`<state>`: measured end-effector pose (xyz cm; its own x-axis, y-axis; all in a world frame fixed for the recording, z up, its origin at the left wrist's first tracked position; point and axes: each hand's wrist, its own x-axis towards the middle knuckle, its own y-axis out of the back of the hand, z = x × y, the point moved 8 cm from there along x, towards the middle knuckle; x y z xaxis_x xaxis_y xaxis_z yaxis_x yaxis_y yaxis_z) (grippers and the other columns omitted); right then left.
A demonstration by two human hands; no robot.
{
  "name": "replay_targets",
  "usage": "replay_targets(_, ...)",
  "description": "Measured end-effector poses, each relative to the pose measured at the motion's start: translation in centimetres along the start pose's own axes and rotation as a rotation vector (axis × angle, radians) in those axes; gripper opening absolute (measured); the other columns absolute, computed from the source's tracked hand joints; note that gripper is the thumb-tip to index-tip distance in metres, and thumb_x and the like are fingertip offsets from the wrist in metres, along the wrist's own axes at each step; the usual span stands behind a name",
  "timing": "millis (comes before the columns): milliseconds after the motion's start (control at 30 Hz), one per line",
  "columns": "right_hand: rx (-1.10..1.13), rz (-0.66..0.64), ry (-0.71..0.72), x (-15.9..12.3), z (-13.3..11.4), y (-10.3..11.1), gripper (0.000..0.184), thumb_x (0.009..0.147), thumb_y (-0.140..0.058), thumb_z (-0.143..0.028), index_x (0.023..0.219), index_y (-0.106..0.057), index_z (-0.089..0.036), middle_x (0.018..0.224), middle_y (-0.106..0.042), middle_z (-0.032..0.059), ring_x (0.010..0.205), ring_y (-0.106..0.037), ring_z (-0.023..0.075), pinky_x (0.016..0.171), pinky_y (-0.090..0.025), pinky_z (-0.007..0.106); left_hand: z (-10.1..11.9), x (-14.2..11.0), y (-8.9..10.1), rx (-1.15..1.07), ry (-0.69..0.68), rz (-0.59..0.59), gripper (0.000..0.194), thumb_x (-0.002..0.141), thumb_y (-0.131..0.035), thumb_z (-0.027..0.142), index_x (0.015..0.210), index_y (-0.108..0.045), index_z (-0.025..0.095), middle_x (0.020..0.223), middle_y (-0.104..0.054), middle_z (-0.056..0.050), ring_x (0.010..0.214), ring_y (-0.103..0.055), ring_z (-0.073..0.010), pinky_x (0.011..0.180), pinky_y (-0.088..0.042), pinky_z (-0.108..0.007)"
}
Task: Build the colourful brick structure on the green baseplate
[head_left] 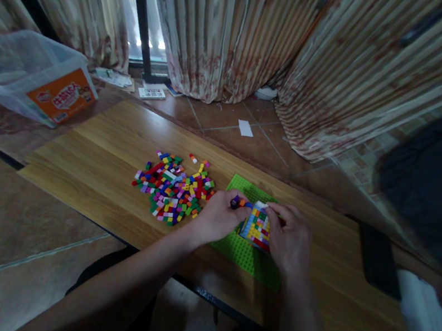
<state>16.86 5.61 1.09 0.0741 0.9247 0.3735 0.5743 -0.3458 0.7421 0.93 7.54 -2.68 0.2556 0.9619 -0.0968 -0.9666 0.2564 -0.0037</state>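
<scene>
A green studded baseplate lies on the wooden table, partly covered by my hands. On it stands a block built of toy bricks, with white, yellow, red, green and blue pieces on top. My left hand is closed at the block's left side, its thumb reaching to the block's upper left edge. A few small toy bricks, dark and orange, show at its fingers. My right hand grips the block's right side, with the thumb along it and fingers bent over the far corner. The fingertips are partly hidden.
A loose pile of colourful toy bricks spreads over the wooden table left of the baseplate. A clear plastic bin stands far left. A dark flat object and white sheets lie right. Curtains hang behind.
</scene>
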Motion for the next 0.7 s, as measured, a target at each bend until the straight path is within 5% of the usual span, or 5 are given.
replay_targets(700,0.122,-0.119,-0.113,0.5,1.2,-0.6,0.027,0.086,-0.056,-0.041,0.085,-0.076,-0.023,0.087,-0.073,0.0048,0.081,-0.065,0.0216,0.077,-0.049,0.037,0.3,-0.4,-0.3,0.049,0.023,-0.029,0.009,0.081,-0.061,0.022,0.075,-0.059,0.015,0.064,-0.053,0.004,0.059,-0.045,-0.0091,0.057,-0.036,-0.022)
